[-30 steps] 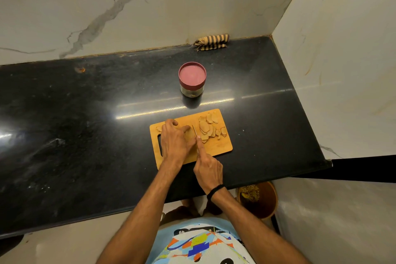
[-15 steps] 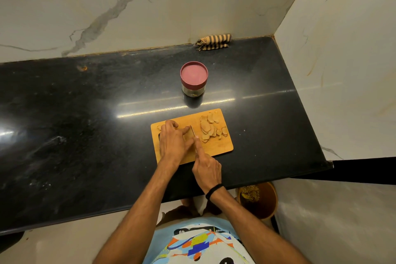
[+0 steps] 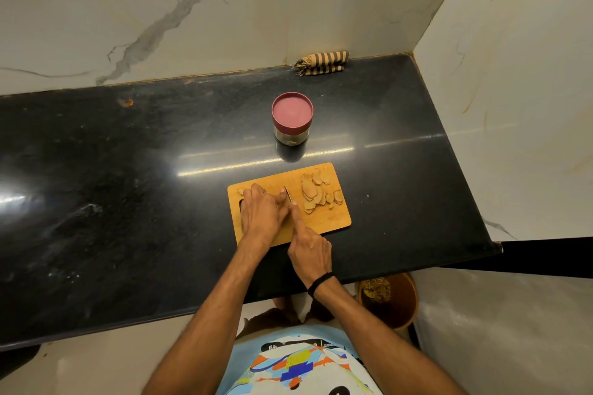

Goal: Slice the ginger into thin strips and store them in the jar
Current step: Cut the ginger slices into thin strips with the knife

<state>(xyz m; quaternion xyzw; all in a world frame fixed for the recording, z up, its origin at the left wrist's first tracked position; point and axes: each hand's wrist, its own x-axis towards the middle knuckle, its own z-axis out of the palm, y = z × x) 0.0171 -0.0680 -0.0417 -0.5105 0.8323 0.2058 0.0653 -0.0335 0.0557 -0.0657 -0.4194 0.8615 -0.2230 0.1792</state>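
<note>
A wooden cutting board [image 3: 333, 218] lies on the black counter. Several thin ginger slices [image 3: 316, 191] are piled on its right half. My left hand [image 3: 261, 215] is curled over a ginger piece on the board's left half, which it almost wholly hides. My right hand [image 3: 309, 250] grips a knife [image 3: 287, 194], forefinger stretched along its back, the blade standing right beside my left fingers. A glass jar [image 3: 292, 119] with a dark red lid stands shut behind the board.
The black counter [image 3: 128, 202] ends at marble walls behind and on the right. A striped folded cloth [image 3: 322, 62] lies in the back corner. A brown bin [image 3: 390, 298] stands on the floor below the counter's front edge.
The blade has shifted slightly against the ginger under my left fingers. Both hands stay in nearly the same place on the board.
</note>
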